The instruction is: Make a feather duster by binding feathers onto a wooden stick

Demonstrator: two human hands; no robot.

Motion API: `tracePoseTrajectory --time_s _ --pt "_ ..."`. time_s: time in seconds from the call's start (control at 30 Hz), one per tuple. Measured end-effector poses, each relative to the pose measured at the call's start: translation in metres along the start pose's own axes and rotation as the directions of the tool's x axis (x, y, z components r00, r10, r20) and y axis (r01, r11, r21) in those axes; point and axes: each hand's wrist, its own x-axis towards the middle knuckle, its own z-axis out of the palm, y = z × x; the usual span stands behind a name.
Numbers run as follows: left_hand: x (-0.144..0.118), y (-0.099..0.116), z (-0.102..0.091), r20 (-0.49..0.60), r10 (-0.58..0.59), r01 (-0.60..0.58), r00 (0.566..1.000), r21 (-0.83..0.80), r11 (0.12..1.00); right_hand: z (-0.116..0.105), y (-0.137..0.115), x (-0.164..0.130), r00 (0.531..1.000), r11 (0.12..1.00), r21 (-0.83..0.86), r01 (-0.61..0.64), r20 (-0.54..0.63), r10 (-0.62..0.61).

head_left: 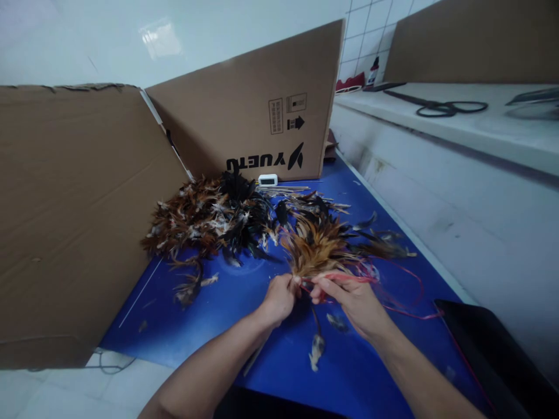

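My left hand [279, 298] is closed around the base of a bundle of golden-brown feathers [318, 247], which fans out away from me. A thin stick [253, 359] shows below my left wrist; whether it joins the bundle is hidden. Pinched in the fingers of my right hand [349, 299] is red plastic string [353, 278], pulled taut toward the bundle's base. The string's loose length trails off to the right across the blue table [174, 337]. Two loose feathers lie just below my hands, one of them a dark feather with a pale end [317, 346].
A large pile of brown and black feathers [196, 215] lies at the back left, before cardboard panels [244, 110]. Behind are a small white digital display [268, 180] and several thin sticks [288, 190]. Black scissors [449, 109] rest on the ledge [493, 128] at right.
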Motion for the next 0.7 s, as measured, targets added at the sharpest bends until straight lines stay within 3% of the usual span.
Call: tracePoseTrajectory --time_s 0.17,0.4,0.47,0.57,0.7 --pt "-0.001 0.002 0.002 0.021 -0.097 0.099 0.995 -0.234 0.967 0.006 -0.002 -0.004 0.975 0.989 -0.012 -0.146 0.168 0.146" --pt "-0.002 0.007 0.000 0.073 -0.152 0.169 0.986 -0.445 0.880 0.005 -0.004 -0.005 0.935 0.980 -0.077 -0.184 0.293 0.199" --pt "-0.002 0.006 -0.001 0.055 -0.144 0.153 0.988 -0.429 0.890 0.002 -0.005 -0.005 0.940 0.983 -0.046 -0.178 0.288 0.183" --pt "-0.001 0.004 -0.005 -0.038 -0.065 0.051 0.997 -0.281 0.958 -0.004 -0.008 -0.006 0.953 0.988 0.001 -0.154 0.263 0.148" --pt "0.000 0.002 -0.014 -0.101 0.007 -0.018 0.995 -0.109 0.994 -0.010 -0.010 -0.003 0.995 0.997 -0.075 -0.022 0.099 0.030"
